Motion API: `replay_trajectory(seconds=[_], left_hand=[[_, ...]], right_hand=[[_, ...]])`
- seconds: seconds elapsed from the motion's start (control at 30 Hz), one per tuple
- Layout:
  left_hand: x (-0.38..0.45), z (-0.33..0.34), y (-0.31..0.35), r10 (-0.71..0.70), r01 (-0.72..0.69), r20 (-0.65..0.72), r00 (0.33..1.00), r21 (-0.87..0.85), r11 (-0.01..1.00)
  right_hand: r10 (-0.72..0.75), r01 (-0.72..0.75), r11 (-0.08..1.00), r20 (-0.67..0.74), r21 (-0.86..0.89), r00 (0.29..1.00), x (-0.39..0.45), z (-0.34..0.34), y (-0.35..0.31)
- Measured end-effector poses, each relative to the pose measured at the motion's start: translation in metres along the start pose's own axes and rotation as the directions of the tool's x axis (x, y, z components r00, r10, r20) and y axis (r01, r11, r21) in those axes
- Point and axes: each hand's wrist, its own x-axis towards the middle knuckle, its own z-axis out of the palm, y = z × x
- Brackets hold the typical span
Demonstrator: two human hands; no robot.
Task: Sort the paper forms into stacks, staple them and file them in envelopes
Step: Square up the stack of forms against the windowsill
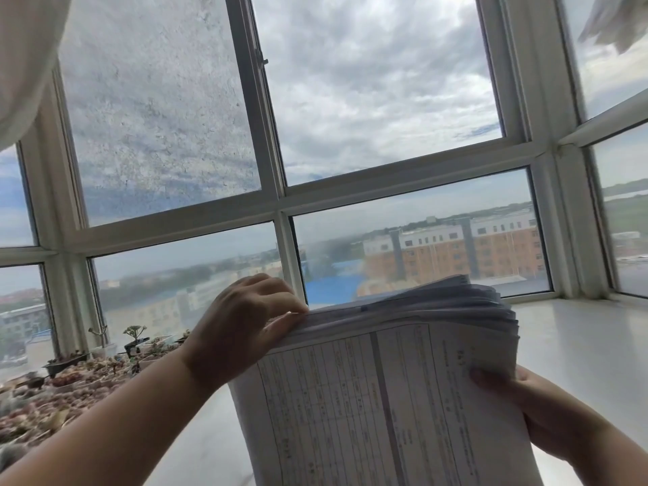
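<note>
1. Left hand [245, 320] first: fingers curled, thumb and fingertips pinching the top left corner of the forms [385, 387]. It looks like the hand doing the leafing.
2. Right hand [536, 408] grips the right edge, thumb pressed flat on the front sheet, the other fingers hidden behind the paper. That is the anchor.
3. The forms are held up in the air, near upright and tilted, in front of the window [350, 191] and above the white sill [578, 345]. They touch nothing but the hands.
4. The step, as I judge it, is thumbing through the top edges to sort. To do it well: keep the right grip firm so the fanned upper sheets do not slide, lift one sheet at a time with the left, and read the printed table before peeling it off.
5. Better yet, lower the pile to the sill; a thick bundle held aloft can spill.
6. Count now: two hands, one pile of forms, sheets too many and too blurred to number.
7. No stapler and no envelopes in view, so stapling and filing look some way off.
8. Far left, potted plants [105, 359] crowd the sill, several, not countable here.
</note>
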Motion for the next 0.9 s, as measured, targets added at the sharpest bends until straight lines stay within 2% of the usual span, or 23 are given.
replay_trajectory(seconds=[0.2,0.27,0.33,0.4,0.43,0.53,0.73,0.9], left_hand=[[-0.003,-0.005,0.004,0.063,-0.064,0.011,0.998,0.03,0.998],[-0.004,-0.007,0.005,-0.001,0.001,0.018,1.0,-0.003,1.0],[-0.005,-0.007,0.0,-0.152,0.154,0.04,0.988,-0.065,0.986],[-0.004,-0.007,-0.008,-0.27,0.295,0.167,0.948,-0.145,0.944],[-0.003,-0.007,-0.012,-0.282,0.324,0.25,0.926,-0.147,0.934],[-0.002,-0.006,-0.018,-0.279,0.323,0.395,0.875,-0.047,0.945],[0.015,-0.008,-0.017,-0.415,0.52,0.382,0.826,-0.229,0.823],[0.055,0.007,0.004,-0.336,0.439,0.313,0.888,-0.366,0.821]], right_hand=[[-0.026,0.026,0.999,-0.019,-0.03,0.999,0.0,0.002,-0.001],[-0.029,0.028,0.999,-0.026,-0.034,0.999,0.001,0.002,-0.001],[-0.025,0.023,0.999,-0.029,-0.043,0.999,0.001,0.002,-0.002],[-0.017,0.016,0.999,-0.024,-0.04,1.0,0.001,0.003,-0.002],[-0.01,0.008,0.999,-0.025,-0.041,1.0,0.001,0.003,-0.002],[0.007,-0.009,0.998,-0.024,-0.067,1.0,0.001,0.005,0.0],[-0.143,0.134,0.988,-0.134,-0.078,0.981,0.005,0.01,0.007],[-0.161,0.15,0.985,-0.135,-0.088,0.978,0.005,0.015,0.009]])
